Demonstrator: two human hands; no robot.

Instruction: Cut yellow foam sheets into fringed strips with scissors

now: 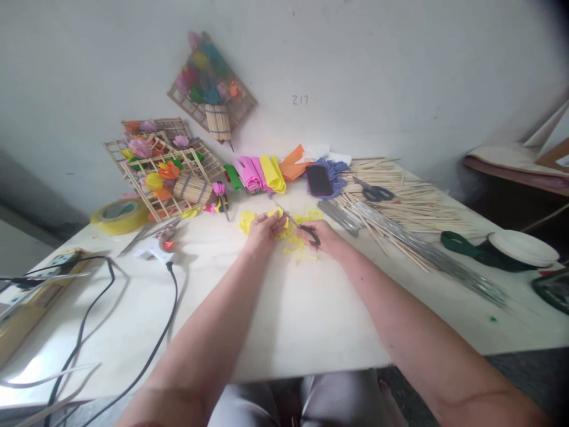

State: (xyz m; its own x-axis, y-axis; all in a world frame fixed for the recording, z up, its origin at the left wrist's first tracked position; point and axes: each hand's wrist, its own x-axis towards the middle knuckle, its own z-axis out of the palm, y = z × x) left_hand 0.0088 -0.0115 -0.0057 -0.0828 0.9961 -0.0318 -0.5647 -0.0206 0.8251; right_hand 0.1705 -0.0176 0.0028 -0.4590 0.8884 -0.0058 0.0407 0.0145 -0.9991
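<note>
Near the middle of the white table (284, 320), my left hand (265, 230) pinches a small yellow piece (276, 214) between thumb and fingers. My right hand (320, 235) is closed around the black handles of a pair of scissors (310, 233). The scissor blades point up and left and reach beside the yellow piece. Yellow scraps (296, 240) lie on the table under and between my hands, and more yellow material (246, 223) sits just left of my left hand.
Behind my hands are rolled coloured sheets (272, 173) and a phone (319, 180). Thin sticks (400, 207), wires (422, 258) and other scissors (376, 192) lie right. Flower frames (166, 172), tape (120, 214), a glue gun (155, 249) and cables (171, 320) are left.
</note>
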